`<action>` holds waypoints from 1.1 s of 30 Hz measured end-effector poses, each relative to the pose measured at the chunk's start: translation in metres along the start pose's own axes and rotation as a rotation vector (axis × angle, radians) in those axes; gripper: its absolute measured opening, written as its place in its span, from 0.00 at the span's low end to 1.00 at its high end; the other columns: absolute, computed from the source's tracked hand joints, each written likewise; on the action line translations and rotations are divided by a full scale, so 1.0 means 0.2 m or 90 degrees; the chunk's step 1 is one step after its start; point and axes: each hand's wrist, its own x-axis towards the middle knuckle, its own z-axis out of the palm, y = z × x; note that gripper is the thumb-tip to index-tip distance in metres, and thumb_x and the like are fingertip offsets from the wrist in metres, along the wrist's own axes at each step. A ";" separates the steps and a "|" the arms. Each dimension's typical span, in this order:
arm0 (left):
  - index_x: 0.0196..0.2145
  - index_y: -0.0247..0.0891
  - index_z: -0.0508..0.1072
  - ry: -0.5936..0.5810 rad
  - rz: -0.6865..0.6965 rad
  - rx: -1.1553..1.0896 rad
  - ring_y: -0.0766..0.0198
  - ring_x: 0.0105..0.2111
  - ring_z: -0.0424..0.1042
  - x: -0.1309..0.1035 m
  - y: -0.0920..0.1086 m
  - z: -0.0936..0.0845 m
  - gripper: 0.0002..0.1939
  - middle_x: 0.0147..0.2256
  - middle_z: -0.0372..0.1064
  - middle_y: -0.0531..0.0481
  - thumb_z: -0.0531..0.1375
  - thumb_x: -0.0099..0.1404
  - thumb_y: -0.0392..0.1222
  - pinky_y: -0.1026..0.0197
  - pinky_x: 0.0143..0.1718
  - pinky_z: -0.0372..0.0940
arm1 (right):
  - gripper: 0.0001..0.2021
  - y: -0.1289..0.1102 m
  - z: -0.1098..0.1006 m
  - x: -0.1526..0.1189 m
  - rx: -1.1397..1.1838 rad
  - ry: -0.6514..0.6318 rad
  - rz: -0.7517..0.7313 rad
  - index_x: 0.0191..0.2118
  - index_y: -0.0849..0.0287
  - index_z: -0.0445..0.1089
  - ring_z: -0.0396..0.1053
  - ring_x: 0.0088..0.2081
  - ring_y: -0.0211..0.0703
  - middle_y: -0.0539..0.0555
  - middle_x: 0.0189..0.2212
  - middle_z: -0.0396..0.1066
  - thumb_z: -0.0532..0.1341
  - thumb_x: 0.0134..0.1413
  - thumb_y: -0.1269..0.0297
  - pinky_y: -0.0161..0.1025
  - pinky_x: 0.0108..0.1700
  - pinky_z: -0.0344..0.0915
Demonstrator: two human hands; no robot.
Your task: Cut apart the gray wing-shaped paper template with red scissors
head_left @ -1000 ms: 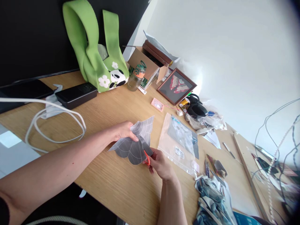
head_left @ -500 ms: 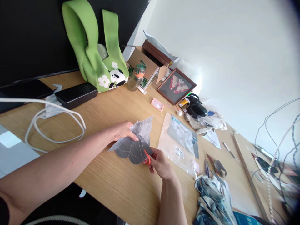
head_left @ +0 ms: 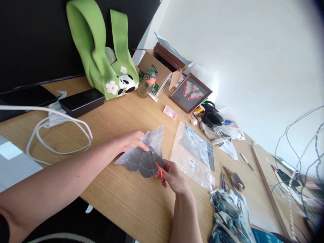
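Note:
A grey sheet with white outlines (head_left: pixel 140 162), scalloped along its lower edge and pointed at its corners, is pinched in my left hand (head_left: pixel 135 141), the thumb lying on top. My right hand (head_left: pixel 170 175) is closed on scissors with orange handles (head_left: pixel 159 169). Most of the scissors is hidden by my fingers and the sheet. A dark grey strip of the sheet stands along the line where the scissors meet it, close to my right fingers. Both hands are just above the wooden table (head_left: pixel 121 199).
Right of my hands lies a clear plastic bag (head_left: pixel 193 164) with grey sheets. Farther back stand a framed butterfly (head_left: pixel 191 91), a bottle (head_left: pixel 146 84) and a green bag (head_left: pixel 101 64). A white cable (head_left: pixel 34 141) loops at left; crumpled blue cloth (head_left: pixel 227 216) lies at right.
The sheet has shifted very slightly left and down at its left and top points. Both hands keep their holds in nearly the same place.

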 end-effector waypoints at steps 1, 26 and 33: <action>0.29 0.35 0.74 0.005 0.002 0.004 0.56 0.28 0.76 0.00 0.00 0.00 0.15 0.28 0.77 0.47 0.71 0.40 0.34 0.56 0.32 0.69 | 0.17 0.00 0.00 0.00 -0.001 0.000 0.001 0.25 0.61 0.65 0.55 0.18 0.28 0.47 0.22 0.65 0.69 0.43 0.53 0.26 0.14 0.56; 0.30 0.35 0.72 0.024 0.000 0.044 0.56 0.28 0.75 -0.01 0.00 0.02 0.17 0.27 0.75 0.49 0.71 0.39 0.35 0.56 0.34 0.68 | 0.19 0.01 0.00 0.00 -0.024 -0.012 0.000 0.27 0.61 0.65 0.57 0.18 0.29 0.47 0.22 0.65 0.68 0.45 0.50 0.27 0.14 0.56; 0.30 0.36 0.73 0.031 0.000 0.041 0.55 0.30 0.75 0.00 -0.01 0.01 0.19 0.27 0.75 0.49 0.72 0.38 0.36 0.57 0.33 0.68 | 0.20 0.01 0.00 0.00 -0.012 -0.017 -0.004 0.26 0.61 0.65 0.56 0.18 0.28 0.47 0.23 0.65 0.68 0.44 0.49 0.26 0.14 0.57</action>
